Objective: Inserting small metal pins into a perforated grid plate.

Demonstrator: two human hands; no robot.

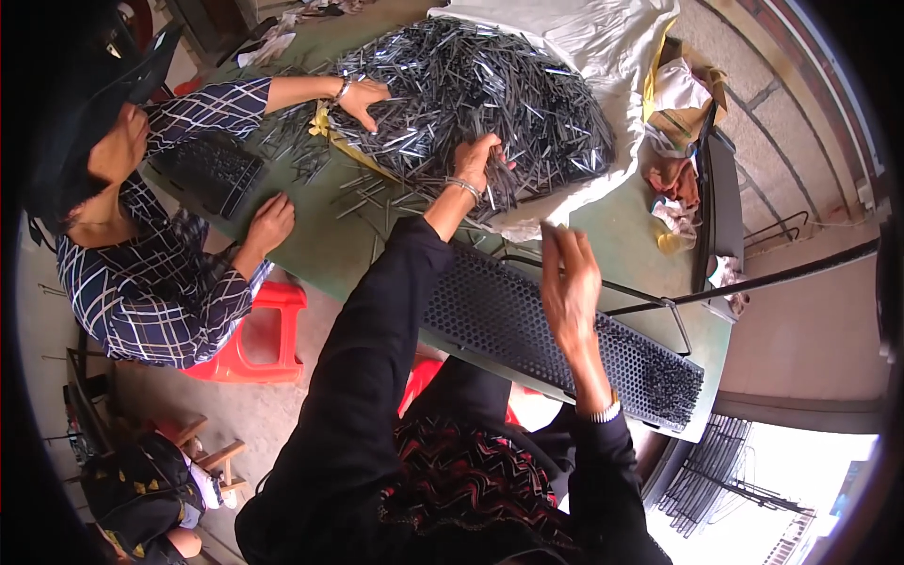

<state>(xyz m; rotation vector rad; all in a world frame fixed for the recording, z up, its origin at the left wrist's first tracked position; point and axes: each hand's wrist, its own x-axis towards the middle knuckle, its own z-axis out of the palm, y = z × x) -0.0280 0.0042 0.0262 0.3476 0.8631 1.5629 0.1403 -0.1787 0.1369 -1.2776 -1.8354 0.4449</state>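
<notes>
A large heap of thin dark strips (556, 104) lies on a white sack spread over the green table. My left hand (474, 160) is at the near edge of the heap, its fingers closed round a bunch of the strips. Below it a long black perforated tray (494, 297) lies along the table's near edge. Many of its round holes are bare, while short dark ends stand packed at its right end (673, 386). Over the tray hovers my right hand (573, 282), fingers stretched out and pointing away from me; nothing shows in it.
At the left a co-worker in a checked shirt (155, 306) sits on a red stool (268, 330), one hand (363, 99) on the heap. A second dark tray (209, 174) is before them. A bent black metal rod frame (669, 306) crosses near my tray. Cloths and a cardboard box (692, 118) stand at the right.
</notes>
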